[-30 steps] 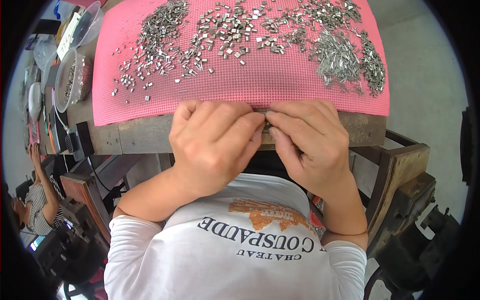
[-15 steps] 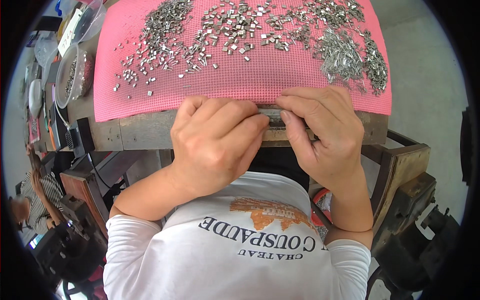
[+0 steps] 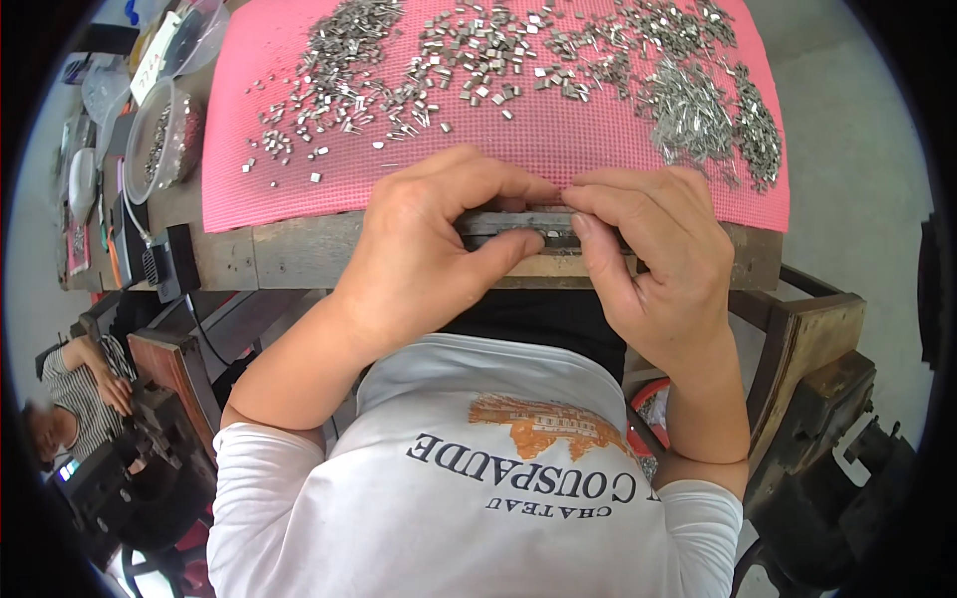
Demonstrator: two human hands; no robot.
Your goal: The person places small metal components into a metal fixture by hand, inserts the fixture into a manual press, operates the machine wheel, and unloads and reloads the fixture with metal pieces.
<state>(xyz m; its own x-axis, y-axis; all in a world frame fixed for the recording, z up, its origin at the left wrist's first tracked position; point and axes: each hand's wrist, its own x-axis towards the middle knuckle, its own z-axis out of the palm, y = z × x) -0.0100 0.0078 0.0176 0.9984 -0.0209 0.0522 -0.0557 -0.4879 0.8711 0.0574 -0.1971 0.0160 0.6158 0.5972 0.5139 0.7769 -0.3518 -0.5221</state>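
A narrow, dark grey metal bar [image 3: 488,223] lies along the near edge of the bench, with a small shiny bit on it between my hands. My left hand [image 3: 424,234] curves round the bar, fingers behind it and thumb along its near side. My right hand [image 3: 663,259] grips the bar's other part, thumb in front and index finger over the far side. The two index fingertips almost meet. Beyond them a pink mesh mat [image 3: 329,189] carries small square metal pieces [image 3: 488,60] and a heap of thin metal pins [image 3: 688,115].
Clear plastic tubs [image 3: 159,140], one holding small metal parts, stand on the left of the bench. A black box [image 3: 174,261] with a cable sits near the bench's left corner. Dark machinery [image 3: 837,439] stands at right. Another person in a striped top [image 3: 85,409] is at far left.
My left hand has gone from a closed pinch to a wider grasp, its index finger stretched along the bar's far side. My right hand stays nearly in place. The view has shifted slightly.
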